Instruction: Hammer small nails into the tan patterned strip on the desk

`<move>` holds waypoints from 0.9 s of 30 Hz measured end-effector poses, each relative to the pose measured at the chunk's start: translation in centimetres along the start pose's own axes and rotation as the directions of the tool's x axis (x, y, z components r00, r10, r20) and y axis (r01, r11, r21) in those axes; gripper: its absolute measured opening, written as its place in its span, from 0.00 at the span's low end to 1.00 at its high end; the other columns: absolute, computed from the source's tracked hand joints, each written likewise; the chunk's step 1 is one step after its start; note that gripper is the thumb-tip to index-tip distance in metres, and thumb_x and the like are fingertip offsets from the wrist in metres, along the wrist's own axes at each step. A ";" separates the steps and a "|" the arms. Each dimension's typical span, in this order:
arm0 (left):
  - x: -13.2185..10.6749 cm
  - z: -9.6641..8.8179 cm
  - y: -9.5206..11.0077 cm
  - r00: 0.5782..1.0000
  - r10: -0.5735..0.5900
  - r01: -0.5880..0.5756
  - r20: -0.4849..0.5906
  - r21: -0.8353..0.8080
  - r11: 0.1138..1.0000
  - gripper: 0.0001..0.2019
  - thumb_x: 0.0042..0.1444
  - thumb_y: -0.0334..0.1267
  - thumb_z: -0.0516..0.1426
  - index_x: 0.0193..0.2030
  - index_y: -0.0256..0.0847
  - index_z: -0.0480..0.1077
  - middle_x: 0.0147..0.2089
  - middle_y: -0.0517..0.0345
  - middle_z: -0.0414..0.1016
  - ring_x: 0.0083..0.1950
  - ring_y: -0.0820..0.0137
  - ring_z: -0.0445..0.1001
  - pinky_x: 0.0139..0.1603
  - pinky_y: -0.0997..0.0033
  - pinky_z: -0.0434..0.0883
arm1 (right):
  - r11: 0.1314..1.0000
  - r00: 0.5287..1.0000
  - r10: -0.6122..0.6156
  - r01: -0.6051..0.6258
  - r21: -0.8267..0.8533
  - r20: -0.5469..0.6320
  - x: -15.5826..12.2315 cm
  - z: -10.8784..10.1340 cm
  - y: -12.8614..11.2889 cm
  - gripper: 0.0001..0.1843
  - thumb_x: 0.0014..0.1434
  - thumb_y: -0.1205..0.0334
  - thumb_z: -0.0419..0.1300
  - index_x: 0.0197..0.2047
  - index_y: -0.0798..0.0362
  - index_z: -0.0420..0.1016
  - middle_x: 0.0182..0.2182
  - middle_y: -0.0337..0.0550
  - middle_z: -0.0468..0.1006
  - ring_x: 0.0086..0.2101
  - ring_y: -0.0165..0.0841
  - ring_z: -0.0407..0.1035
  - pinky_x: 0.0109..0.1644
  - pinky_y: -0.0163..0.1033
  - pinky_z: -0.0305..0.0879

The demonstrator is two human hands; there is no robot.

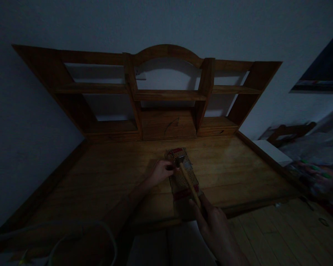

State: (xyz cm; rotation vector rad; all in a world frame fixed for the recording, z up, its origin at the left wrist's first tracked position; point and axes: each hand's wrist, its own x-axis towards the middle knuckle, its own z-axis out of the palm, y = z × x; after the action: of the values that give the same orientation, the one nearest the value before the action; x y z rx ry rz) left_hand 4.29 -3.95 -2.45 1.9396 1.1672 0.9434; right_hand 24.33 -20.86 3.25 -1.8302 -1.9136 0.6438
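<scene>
My right hand [211, 223] is closed round the wooden handle of a small hammer [189, 183], whose metal head rests over a flat perforated board [183, 177] with red ends lying on the wooden desk [113, 173]. My left hand [161, 171] is pinched at the board's left edge, right beside the hammer head; what it pinches is too small and dark to make out.
A wooden hutch [166, 96] with shelves and an arched top stands at the desk's back against the wall. A white cable [80, 232] loops at the lower left. A chair [288, 131] and cluttered items lie at the right, above a wooden floor [280, 232].
</scene>
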 end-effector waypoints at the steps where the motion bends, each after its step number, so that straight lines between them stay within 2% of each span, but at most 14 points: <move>1: 0.0 0.0 0.0 1.000 -0.002 0.002 0.003 -0.006 1.000 0.11 0.51 0.41 0.60 0.35 0.35 0.78 0.34 0.54 0.79 0.35 0.66 0.76 0.35 0.73 0.70 | 1.000 1.000 0.000 0.000 -0.017 0.003 0.0 0.0 -0.1 0.27 0.66 0.46 0.42 0.58 0.54 0.66 0.23 0.46 0.80 0.26 0.44 0.76 0.26 0.37 0.59; 4: -0.1 -0.1 0.1 1.000 -0.002 0.002 0.013 -0.017 1.000 0.10 0.51 0.39 0.60 0.36 0.36 0.78 0.35 0.54 0.80 0.36 0.66 0.76 0.37 0.72 0.71 | 1.000 1.000 0.003 -0.004 0.009 0.022 0.0 0.0 -0.2 0.27 0.66 0.46 0.42 0.56 0.55 0.67 0.22 0.47 0.79 0.25 0.44 0.76 0.25 0.37 0.59; 7: -0.1 -0.1 0.2 1.000 0.002 -0.001 0.021 -0.018 1.000 0.10 0.52 0.41 0.60 0.35 0.37 0.78 0.35 0.55 0.80 0.37 0.66 0.76 0.38 0.72 0.71 | 0.998 1.000 -0.001 0.000 0.064 0.010 0.1 0.0 -0.2 0.28 0.66 0.46 0.42 0.58 0.55 0.65 0.24 0.47 0.80 0.25 0.43 0.76 0.26 0.37 0.60; 12: 0.0 0.0 0.1 0.999 0.037 -0.037 -0.001 0.023 0.999 0.08 0.52 0.39 0.59 0.33 0.38 0.77 0.33 0.57 0.78 0.36 0.68 0.76 0.38 0.74 0.70 | 0.999 1.000 0.022 -0.023 0.047 0.007 0.4 0.1 0.1 0.28 0.66 0.46 0.43 0.58 0.56 0.65 0.26 0.50 0.81 0.29 0.46 0.76 0.30 0.39 0.62; 16: 0.0 -0.1 0.2 0.999 0.052 -0.052 -0.003 0.026 0.998 0.08 0.53 0.40 0.59 0.32 0.38 0.76 0.32 0.58 0.78 0.35 0.69 0.75 0.36 0.75 0.69 | 0.963 0.999 0.013 -0.020 0.267 0.029 0.4 -0.2 0.0 0.27 0.65 0.45 0.46 0.58 0.53 0.66 0.29 0.47 0.80 0.32 0.42 0.75 0.35 0.39 0.65; 18: 0.0 -0.1 0.5 0.999 0.053 -0.053 0.001 0.023 0.998 0.09 0.53 0.41 0.59 0.32 0.39 0.76 0.32 0.58 0.78 0.36 0.69 0.75 0.36 0.75 0.69 | 0.912 1.000 0.005 -0.005 0.411 0.001 0.4 -0.6 -0.1 0.24 0.64 0.46 0.49 0.54 0.52 0.69 0.34 0.46 0.79 0.37 0.39 0.74 0.39 0.37 0.66; 20: -0.1 -0.2 0.9 0.998 0.058 -0.058 0.006 0.023 0.998 0.09 0.54 0.42 0.58 0.33 0.40 0.77 0.33 0.59 0.79 0.36 0.68 0.76 0.37 0.74 0.69 | 0.845 0.999 0.031 -0.007 0.534 -0.036 0.7 -1.0 0.0 0.19 0.63 0.48 0.52 0.48 0.52 0.72 0.34 0.44 0.77 0.37 0.36 0.72 0.37 0.33 0.66; 22: -0.1 -0.4 1.2 0.998 0.066 -0.066 0.001 0.020 0.998 0.10 0.54 0.44 0.59 0.34 0.41 0.77 0.34 0.58 0.80 0.36 0.68 0.76 0.38 0.73 0.69 | 0.758 0.995 0.082 -0.030 0.652 -0.050 1.3 -1.4 0.5 0.16 0.62 0.48 0.55 0.41 0.52 0.72 0.27 0.38 0.74 0.28 0.30 0.69 0.27 0.29 0.63; 24: -0.2 -0.5 1.5 0.998 0.064 -0.064 -0.021 0.012 0.998 0.11 0.52 0.47 0.61 0.34 0.42 0.78 0.35 0.58 0.80 0.36 0.67 0.76 0.39 0.72 0.69 | 0.636 0.992 0.123 -0.051 0.770 -0.035 2.5 -1.6 1.4 0.14 0.61 0.49 0.56 0.35 0.52 0.70 0.19 0.32 0.65 0.18 0.24 0.60 0.17 0.27 0.53; 25: -0.2 -0.7 1.7 0.998 0.055 -0.055 -0.036 0.007 0.998 0.12 0.52 0.48 0.61 0.34 0.42 0.78 0.35 0.58 0.80 0.36 0.67 0.76 0.39 0.72 0.69 | 0.574 0.989 0.141 -0.051 0.817 -0.037 3.3 -1.7 1.9 0.15 0.61 0.49 0.56 0.33 0.52 0.68 0.16 0.29 0.60 0.14 0.22 0.54 0.14 0.27 0.48; 27: -0.2 -1.0 2.0 0.997 0.021 -0.021 -0.077 -0.007 1.000 0.15 0.54 0.50 0.58 0.33 0.41 0.78 0.34 0.58 0.80 0.36 0.67 0.76 0.39 0.72 0.69 | 0.473 0.990 0.134 -0.025 0.881 -0.044 5.1 -1.9 3.2 0.14 0.62 0.49 0.55 0.35 0.51 0.68 0.13 0.26 0.56 0.10 0.21 0.49 0.11 0.27 0.42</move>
State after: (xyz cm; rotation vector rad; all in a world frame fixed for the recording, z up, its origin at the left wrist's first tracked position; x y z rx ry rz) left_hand 4.21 -4.67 -0.33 1.9276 1.1864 1.0409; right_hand 27.82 -15.60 2.79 -1.1926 -1.0198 1.2453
